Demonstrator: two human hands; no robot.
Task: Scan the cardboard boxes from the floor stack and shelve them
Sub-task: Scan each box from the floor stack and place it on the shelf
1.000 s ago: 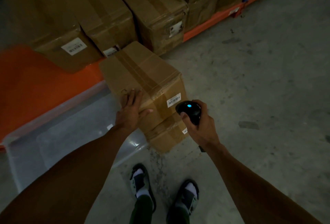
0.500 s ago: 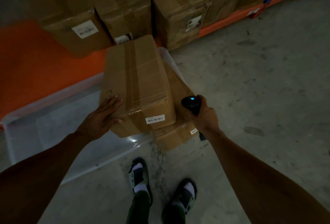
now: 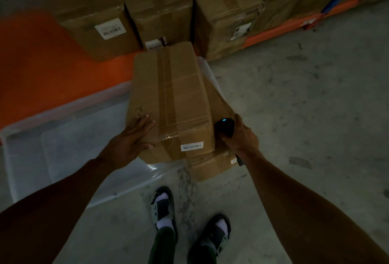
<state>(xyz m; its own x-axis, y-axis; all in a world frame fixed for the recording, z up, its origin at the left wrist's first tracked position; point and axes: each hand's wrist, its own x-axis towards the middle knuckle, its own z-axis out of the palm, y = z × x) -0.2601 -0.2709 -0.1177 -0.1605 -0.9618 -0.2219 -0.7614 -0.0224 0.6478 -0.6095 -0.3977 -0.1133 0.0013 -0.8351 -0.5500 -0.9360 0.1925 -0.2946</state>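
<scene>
My left hand (image 3: 128, 143) is pressing flat-fingered on the top box (image 3: 170, 103) of two stacked on the floor; my right hand (image 3: 242, 137) is gripping one scanner (image 3: 224, 127) beside it.

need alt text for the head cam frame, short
Seen from above, a person's left hand rests flat on the top cardboard box of a small floor stack, while the right hand grips a black handheld scanner beside it. Labelled boxes sit on an orange shelf behind.
</scene>
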